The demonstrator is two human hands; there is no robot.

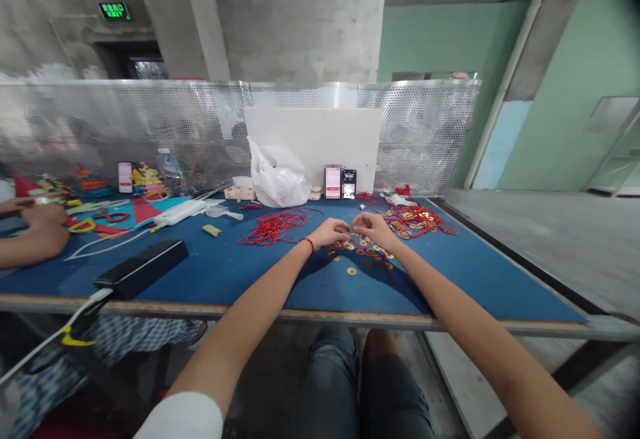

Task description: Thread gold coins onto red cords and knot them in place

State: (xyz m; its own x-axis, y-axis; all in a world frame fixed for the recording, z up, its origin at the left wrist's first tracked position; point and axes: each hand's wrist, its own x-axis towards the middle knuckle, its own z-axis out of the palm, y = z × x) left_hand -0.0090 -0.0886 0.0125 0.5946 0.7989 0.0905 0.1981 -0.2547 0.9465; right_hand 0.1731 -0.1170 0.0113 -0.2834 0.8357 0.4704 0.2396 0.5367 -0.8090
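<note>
Near the middle of the blue table, my left hand (330, 233) and my right hand (371, 228) almost meet, fingertips pinched together. A small coin-like disc shows between them, just at my right fingertips. What my left fingers hold is too small to tell. Loose gold coins (352, 271) lie under and in front of both hands, with a red cord (389, 271) trailing among them. A tangle of red cord (274, 227) sits left of my left hand. Beyond my right hand is a pile of coins strung on red cord (420, 220).
Behind the hands stand a white plastic bag (281, 182) and two phones (333, 182). Leftward are a black power block (145, 267), a white power strip (181, 212), scissors (83, 226) and another person's arm (37, 236).
</note>
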